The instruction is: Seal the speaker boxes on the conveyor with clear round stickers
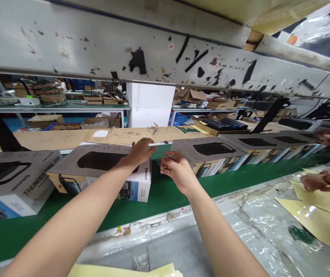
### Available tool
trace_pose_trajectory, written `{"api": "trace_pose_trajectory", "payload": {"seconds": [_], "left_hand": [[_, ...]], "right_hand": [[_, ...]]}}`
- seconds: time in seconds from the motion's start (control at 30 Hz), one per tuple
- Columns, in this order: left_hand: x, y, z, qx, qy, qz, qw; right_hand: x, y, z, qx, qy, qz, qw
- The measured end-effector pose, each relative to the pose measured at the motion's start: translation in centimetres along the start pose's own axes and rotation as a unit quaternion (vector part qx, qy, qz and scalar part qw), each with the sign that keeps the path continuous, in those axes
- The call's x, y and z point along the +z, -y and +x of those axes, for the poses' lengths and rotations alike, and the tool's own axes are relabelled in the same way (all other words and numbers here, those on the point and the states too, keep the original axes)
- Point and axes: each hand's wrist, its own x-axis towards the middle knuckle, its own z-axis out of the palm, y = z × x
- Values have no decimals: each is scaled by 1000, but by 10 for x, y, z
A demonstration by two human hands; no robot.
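Green conveyor belt (165, 192) runs left to right through a factory line, under a scuffed white beam (153, 50). The left hand (140, 152) lies flat on the top far-right corner of a grey speaker box (95, 161), fingers straight and gripping nothing. The box lies lengthwise on the belt at about eleven o'clock from the wrists. The right hand (178, 173) hovers loosely open and empty at three o'clock of that corner, over the gap to the next box (211, 150). From its printed card and its bulk, the speaker box is probably stiff, smooth-skinned and fairly weighty. It looks best taken at both short ends or under the bottom edges, since the broad top panel could dent. A third box (9, 181) stands at nine o'clock. Far off at three o'clock, a co-worker's hand (315, 181) rests on yellow sheets (320, 219) beside clear plastic film (263, 215).
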Motion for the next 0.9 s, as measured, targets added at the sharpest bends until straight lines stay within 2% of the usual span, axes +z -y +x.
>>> {"api": "trace_pose_trajectory", "payload": {"seconds": [0.13,0.33,0.5,0.63,0.77,0.9], "left_hand": [[17,9,26,-29,98,42,994],[7,21,38,-68,181,37,980],[-2,22,43,-92,227,-4,969],[-5,24,43,-100,241,-25,965],[-5,29,43,-103,236,-45,965],[-4,34,42,-100,218,-59,969]], "right_hand": [[1,-11,29,53,47,-21,997],[4,-20,58,93,75,-78,990],[12,-23,63,109,93,-133,981],[17,-29,67,118,94,-203,967],[18,-32,70,88,87,-289,949],[17,-30,54,-19,50,-392,918]]}}
